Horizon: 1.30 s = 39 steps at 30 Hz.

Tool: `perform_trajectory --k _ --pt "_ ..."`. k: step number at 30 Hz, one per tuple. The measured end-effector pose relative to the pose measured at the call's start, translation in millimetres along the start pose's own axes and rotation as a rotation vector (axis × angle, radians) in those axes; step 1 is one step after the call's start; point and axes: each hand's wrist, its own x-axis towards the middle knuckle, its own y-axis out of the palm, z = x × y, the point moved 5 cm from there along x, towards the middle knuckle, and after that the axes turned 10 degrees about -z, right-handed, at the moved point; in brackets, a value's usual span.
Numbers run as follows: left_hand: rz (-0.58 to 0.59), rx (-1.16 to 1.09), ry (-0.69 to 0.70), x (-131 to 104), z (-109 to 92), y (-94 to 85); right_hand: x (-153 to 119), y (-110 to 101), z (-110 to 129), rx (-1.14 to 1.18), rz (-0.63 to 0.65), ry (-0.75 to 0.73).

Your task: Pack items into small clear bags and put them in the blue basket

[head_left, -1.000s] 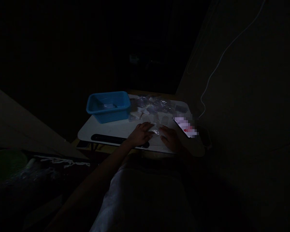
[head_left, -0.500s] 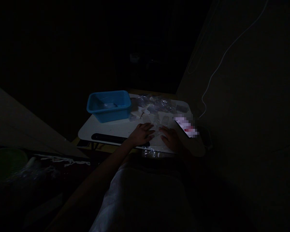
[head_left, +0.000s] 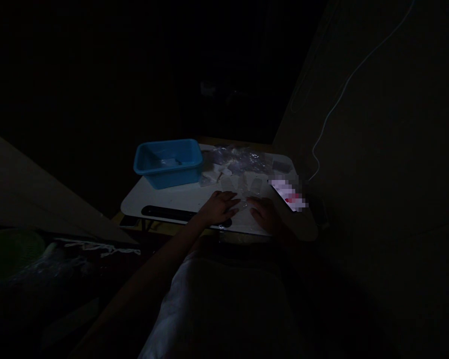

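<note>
On a white folding table (head_left: 179, 196), my left hand (head_left: 220, 207) lies with its fingers apart, pointing right. Facing it, my right hand (head_left: 265, 214) has its fingers stretched toward the left. A thin sheet of clear plastic (head_left: 243, 203) lies between the fingertips, and both hands seem to touch it. Its exact outline is lost in the dim light. Just beyond the hands are flat translucent pieces (head_left: 255, 185), too dark to name. More clear plastic (head_left: 221, 234) hangs at the table's front edge.
A blue plastic basin (head_left: 174, 175) with something pale inside stands at the table's left. Crumpled clear plastic (head_left: 243, 158) and white pieces (head_left: 217, 173) lie at the back. A lit phone (head_left: 286, 194) is at the right. A white cable (head_left: 344, 89) hangs along the wall.
The clear plastic at the front edge has shifted and shows fewer bright glints. Both hands stay in almost the same place.
</note>
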Motion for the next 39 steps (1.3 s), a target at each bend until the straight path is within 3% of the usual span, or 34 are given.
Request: perform_trajectory --k 8,16,20,24,28,31,36,39 --pt "0.006 -0.003 -0.043 1 -1 -4.0 -1 -4 -1 0.019 -0.044 0.013" --pt "-0.168 -0.105 -0.163 2 12 -6.5 -2 1 -20 0.048 -0.104 0.104" --pt "-0.239 -0.216 -0.181 -8 16 -20.8 -14 -8 -32 0.023 -0.139 0.157" --pt "-0.113 -0.272 -0.027 -36 4 -32.8 -44 -24 -42 -0.015 -0.094 0.112" --pt "0.063 -0.185 0.049 -58 -3 -28.4 -63 -30 -50 -0.035 -0.046 0.057" --pt "0.112 -0.085 0.040 -58 -5 -19.1 -57 -24 -53 -0.033 -0.066 0.049" --pt "0.083 -0.039 0.056 -46 -12 -10.9 -31 -13 -50 -0.070 -0.073 0.155" --pt "0.062 -0.032 0.063 -41 -17 -9.3 -18 -14 -40 -0.032 -0.094 0.143"
